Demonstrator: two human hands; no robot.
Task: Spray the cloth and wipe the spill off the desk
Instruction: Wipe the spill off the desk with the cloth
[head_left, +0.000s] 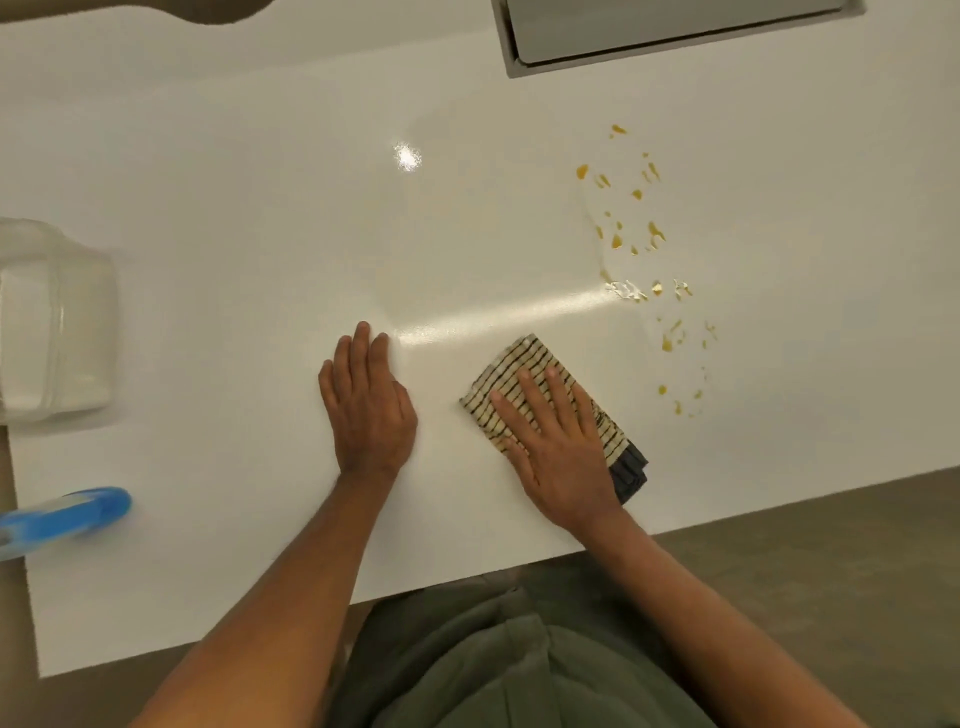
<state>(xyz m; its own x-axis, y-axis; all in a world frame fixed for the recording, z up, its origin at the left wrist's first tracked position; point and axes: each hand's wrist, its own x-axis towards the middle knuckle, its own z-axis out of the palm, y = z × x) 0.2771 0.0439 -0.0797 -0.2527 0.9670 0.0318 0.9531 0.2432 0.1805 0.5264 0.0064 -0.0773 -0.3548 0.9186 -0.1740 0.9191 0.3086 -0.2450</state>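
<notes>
A folded cream cloth with dark stripes and a dark end (511, 371) lies on the white desk (234, 249), near its front edge. My right hand (558, 449) presses flat on the cloth, fingers spread. My left hand (369, 408) rests flat on the bare desk just left of the cloth, holding nothing. The spill (641, 244) is a scatter of orange-yellow drops and wet streaks, up and to the right of the cloth and apart from it. A blue spray bottle (65, 517) lies at the desk's left edge, partly cut off by the frame.
A clear plastic container (52, 322) stands at the far left of the desk. A grey recessed panel (670, 31) sits in the desk's far side at the top right. The desk's front edge runs just below my wrists.
</notes>
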